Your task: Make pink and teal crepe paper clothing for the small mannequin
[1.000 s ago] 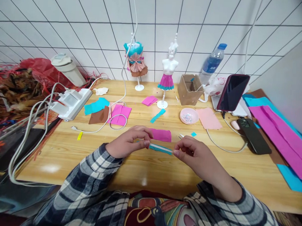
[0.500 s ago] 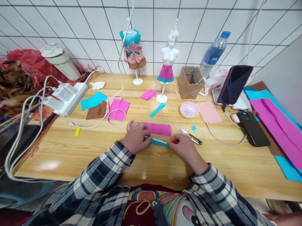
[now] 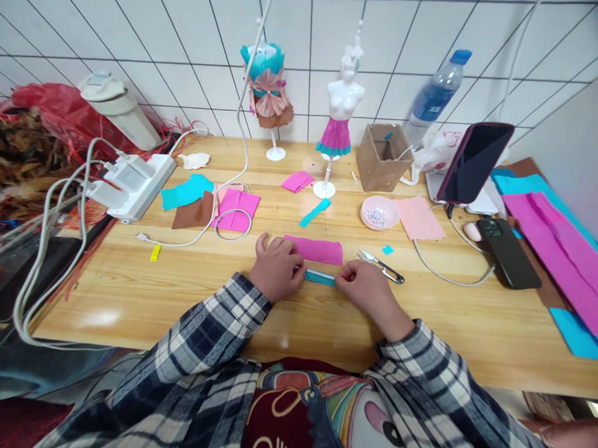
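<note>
Between my hands a narrow blue crepe paper strip [image 3: 320,278] with a white band along its upper edge lies low over the table. My left hand [image 3: 278,268] pinches its left end, and my right hand [image 3: 363,284] pinches the right end. Just beyond it lies a magenta paper strip [image 3: 314,250], flat on the wood. Thread snips [image 3: 382,266] rest beside my right hand. Farther back stands a white mannequin [image 3: 345,97] in a magenta skirt [image 3: 334,136] with a blue hem.
A second mannequin wears a ruffled paper dress [image 3: 268,87]. To its right stand a cardboard box [image 3: 381,163] and a pink bead bowl [image 3: 379,214]. Phones [image 3: 508,253], cables and folded paper [image 3: 565,255] fill the right side. A power strip [image 3: 141,187] lies left.
My left hand has shifted right along the blue strip, closer to my right hand, so less of the strip shows. The camera view has tilted slightly.
</note>
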The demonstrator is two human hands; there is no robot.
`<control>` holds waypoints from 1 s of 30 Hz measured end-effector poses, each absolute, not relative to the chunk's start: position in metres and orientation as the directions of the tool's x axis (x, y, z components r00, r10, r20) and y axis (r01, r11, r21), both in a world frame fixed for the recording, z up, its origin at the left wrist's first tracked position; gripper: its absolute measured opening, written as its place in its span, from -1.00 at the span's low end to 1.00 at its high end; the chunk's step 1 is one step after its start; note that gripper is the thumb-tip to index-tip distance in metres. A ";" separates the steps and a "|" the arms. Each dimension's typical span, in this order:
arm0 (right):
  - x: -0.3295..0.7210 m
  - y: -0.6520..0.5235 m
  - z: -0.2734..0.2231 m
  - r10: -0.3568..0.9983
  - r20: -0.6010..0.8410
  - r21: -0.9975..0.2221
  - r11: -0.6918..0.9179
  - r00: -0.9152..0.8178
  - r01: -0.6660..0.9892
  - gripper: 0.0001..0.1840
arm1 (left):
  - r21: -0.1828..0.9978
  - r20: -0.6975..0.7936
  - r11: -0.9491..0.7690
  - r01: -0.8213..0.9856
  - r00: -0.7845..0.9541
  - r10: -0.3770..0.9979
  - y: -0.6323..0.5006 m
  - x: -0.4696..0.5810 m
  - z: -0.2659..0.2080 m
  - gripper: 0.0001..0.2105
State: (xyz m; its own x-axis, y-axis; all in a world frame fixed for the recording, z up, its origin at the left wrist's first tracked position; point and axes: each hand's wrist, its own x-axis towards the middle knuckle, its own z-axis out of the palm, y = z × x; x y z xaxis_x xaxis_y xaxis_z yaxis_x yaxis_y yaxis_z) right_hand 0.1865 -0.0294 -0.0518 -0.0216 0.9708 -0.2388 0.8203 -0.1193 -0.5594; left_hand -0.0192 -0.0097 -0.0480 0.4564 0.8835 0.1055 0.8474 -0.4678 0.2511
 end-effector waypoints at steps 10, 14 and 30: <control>0.185 -0.032 -0.053 0.978 -0.207 -0.505 -0.093 -0.016 0.858 -0.90 | 0.158 0.129 -0.493 0.855 0.477 0.869 -0.011 -0.016 -0.048 -0.80; 0.184 -0.032 -0.054 0.978 -0.208 -0.503 -0.081 -0.029 0.861 -0.89 | 0.126 0.131 -0.503 0.855 0.488 0.863 -0.011 -0.014 -0.046 -0.80; 0.204 -0.041 -0.046 0.944 -0.316 -0.650 -0.140 -0.097 0.747 -0.80 | 0.102 0.076 -0.501 0.859 0.495 0.865 -0.012 -0.012 -0.043 -0.82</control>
